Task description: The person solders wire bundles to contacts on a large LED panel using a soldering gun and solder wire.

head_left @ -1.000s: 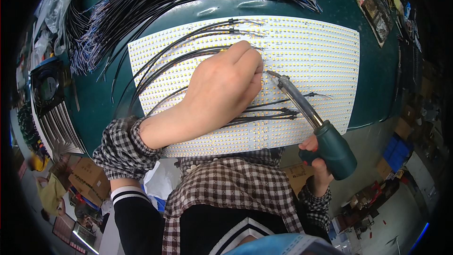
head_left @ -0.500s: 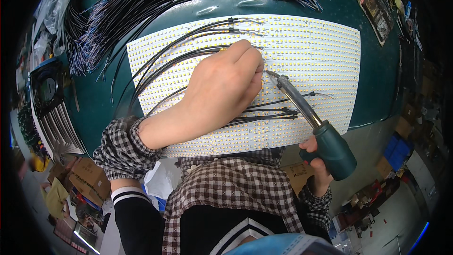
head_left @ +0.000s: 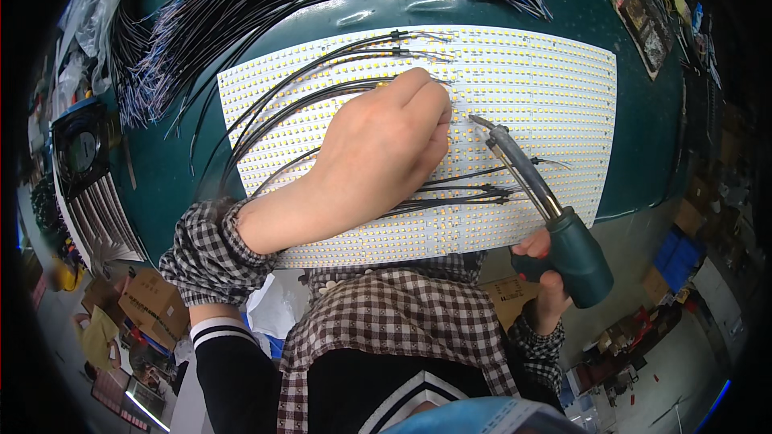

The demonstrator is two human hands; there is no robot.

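Your left fingers (head_left: pixel 430 104) are curled tight, pinching a thin black wire (head_left: pixel 322 96) down on the flat white LED panel (head_left: pixel 531 72) dotted with yellow chips. Your right hand (head_left: pixel 540 261) grips the iron (head_left: pixel 555 221), green handle, metal tip just beside those fingertips.

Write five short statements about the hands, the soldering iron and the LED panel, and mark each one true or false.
1. The right hand grips a soldering iron by its green handle. True.
2. The left hand rests on the LED panel. True.
3. The iron's tip points away from the left hand. False: it points toward the left fingers.
4. The panel lies on a red mat. False: the mat is dark green.
5. Black wires run across the panel. True.
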